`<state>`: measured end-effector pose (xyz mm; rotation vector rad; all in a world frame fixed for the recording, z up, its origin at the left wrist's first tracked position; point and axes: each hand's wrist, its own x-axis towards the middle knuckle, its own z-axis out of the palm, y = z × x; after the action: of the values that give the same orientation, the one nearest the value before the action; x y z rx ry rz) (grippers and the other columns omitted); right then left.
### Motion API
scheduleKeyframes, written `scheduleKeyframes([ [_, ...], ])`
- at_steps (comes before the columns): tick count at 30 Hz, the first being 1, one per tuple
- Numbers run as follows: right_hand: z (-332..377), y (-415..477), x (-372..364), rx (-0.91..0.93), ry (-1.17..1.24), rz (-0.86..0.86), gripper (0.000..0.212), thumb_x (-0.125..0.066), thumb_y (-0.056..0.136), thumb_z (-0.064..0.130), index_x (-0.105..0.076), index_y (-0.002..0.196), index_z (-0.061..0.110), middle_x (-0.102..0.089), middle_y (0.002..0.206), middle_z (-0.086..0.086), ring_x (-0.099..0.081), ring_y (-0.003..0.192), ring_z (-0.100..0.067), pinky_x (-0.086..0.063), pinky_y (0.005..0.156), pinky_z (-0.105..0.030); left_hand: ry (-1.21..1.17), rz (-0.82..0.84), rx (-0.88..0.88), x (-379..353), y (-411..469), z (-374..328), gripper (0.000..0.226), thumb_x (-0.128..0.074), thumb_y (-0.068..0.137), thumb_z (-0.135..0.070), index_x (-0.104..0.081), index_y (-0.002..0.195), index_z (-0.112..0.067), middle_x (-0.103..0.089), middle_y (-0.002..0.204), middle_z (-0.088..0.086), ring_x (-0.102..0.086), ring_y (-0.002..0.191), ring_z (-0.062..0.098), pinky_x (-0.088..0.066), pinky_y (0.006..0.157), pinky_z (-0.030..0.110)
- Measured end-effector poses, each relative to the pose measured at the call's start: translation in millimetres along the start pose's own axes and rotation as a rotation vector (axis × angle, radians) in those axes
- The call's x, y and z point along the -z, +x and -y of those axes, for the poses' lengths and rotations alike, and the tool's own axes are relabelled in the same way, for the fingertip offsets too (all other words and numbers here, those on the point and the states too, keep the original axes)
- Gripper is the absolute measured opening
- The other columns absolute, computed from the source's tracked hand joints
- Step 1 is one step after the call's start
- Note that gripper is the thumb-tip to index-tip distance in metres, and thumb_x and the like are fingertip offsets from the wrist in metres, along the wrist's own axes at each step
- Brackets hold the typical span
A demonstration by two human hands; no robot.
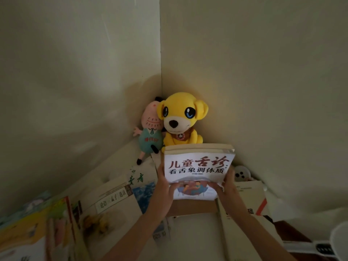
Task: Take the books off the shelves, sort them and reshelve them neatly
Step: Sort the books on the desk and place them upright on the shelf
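We held the book (pixel 197 167) at lower centre, left hand (pixel 164 186) and right hand (pixel 228 184) curled round its sides; level carry seemed best.

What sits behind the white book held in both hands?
A yellow plush dog, with a pink doll beside it, in the wall corner. The white book covers the dog's feet and whatever it sits on.

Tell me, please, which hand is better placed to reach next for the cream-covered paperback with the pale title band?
Probably the left hand: it grips the left edge of the white-covered paperback, nearest the cream-covered paperback; the right hand holds the opposite edge.
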<state>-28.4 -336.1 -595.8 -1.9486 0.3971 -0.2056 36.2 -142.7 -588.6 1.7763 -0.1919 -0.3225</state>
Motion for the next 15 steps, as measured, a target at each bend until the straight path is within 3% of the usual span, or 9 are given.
scheduleKeyframes([
  [2, -1.6, 0.8, 4.6, -0.009, -0.021, 0.001, 0.066, -0.066, 0.087, 0.013, -0.023, 0.131, 0.036, -0.048, 0.129, 0.005, -0.052, 0.118, -0.017, -0.051, 0.088, -0.024, 0.013, 0.023, 0.005, -1.4, 1.5, -1.3, 0.073, -0.058, 0.088, 0.002, -0.015, 0.125, -0.045, -0.048, 0.127, -0.012, -0.050, 0.117, 0.003, -0.042, 0.086, 0.005],
  [4, -2.3, 2.5, 17.3, -0.061, -0.015, 0.040, 0.066, -0.066, 0.087, 0.012, -0.024, 0.134, 0.031, -0.049, 0.125, 0.009, -0.052, 0.113, -0.012, -0.047, 0.081, -0.013, 0.045, 0.055, -0.004, -6.4, -0.5, -5.7, 0.081, -0.059, 0.088, -0.003, -0.009, 0.136, -0.044, -0.044, 0.140, -0.011, -0.048, 0.126, 0.009, -0.045, 0.096, 0.020],
  [6, -4.7, 4.6, 39.2, -0.115, -0.021, 0.103, 0.065, -0.068, 0.085, 0.017, -0.029, 0.137, 0.024, -0.052, 0.125, 0.006, -0.054, 0.111, -0.013, -0.049, 0.085, -0.021, 0.056, 0.101, -0.052, -15.4, -4.5, -7.9, 0.084, -0.060, 0.089, -0.011, -0.005, 0.140, -0.050, -0.042, 0.139, -0.027, -0.047, 0.124, -0.001, -0.046, 0.099, 0.027],
  [8, -13.5, 4.3, 67.1, -0.175, -0.023, 0.192, 0.076, -0.076, 0.075, 0.037, -0.032, 0.136, 0.029, -0.055, 0.129, 0.005, -0.058, 0.115, -0.017, -0.052, 0.091, -0.037, 0.064, 0.217, -0.039, -31.3, -13.2, -14.0, 0.069, -0.059, 0.091, -0.023, -0.013, 0.133, -0.053, -0.044, 0.125, -0.042, -0.049, 0.116, -0.012, -0.047, 0.096, 0.023],
  [11, -30.1, -6.1, 102.7, -0.318, 0.031, 0.303, 0.095, -0.083, 0.048, 0.064, -0.043, 0.129, 0.033, -0.060, 0.127, 0.004, -0.061, 0.113, -0.016, -0.052, 0.094, -0.047, -0.030, 0.383, 0.049, -61.4, -27.1, -15.4, 0.061, -0.061, 0.088, -0.035, -0.020, 0.131, -0.052, -0.049, 0.129, -0.030, -0.048, 0.118, -0.010, -0.046, 0.100, 0.025],
  [13, -44.0, -13.7, 119.1, -0.405, 0.009, 0.340, 0.098, -0.086, 0.049, 0.058, -0.045, 0.131, 0.021, -0.062, 0.125, -0.003, -0.064, 0.108, -0.016, -0.055, 0.090, -0.043, -0.028, 0.460, 0.085, -80.7, -33.2, -11.6, 0.059, -0.059, 0.089, -0.032, -0.020, 0.128, -0.052, -0.046, 0.133, -0.024, -0.044, 0.121, -0.012, -0.042, 0.102, 0.020],
  [15, -55.7, -23.8, 134.8, -0.470, 0.007, 0.377, 0.086, -0.086, 0.064, 0.035, -0.042, 0.134, 0.012, -0.063, 0.117, -0.003, -0.066, 0.098, -0.011, -0.058, 0.073, -0.028, 0.003, 0.554, 0.157, -96.8, -37.7, -8.1, 0.067, -0.054, 0.093, -0.019, -0.012, 0.138, -0.044, -0.037, 0.142, -0.018, -0.036, 0.128, -0.008, -0.036, 0.102, 0.015],
])
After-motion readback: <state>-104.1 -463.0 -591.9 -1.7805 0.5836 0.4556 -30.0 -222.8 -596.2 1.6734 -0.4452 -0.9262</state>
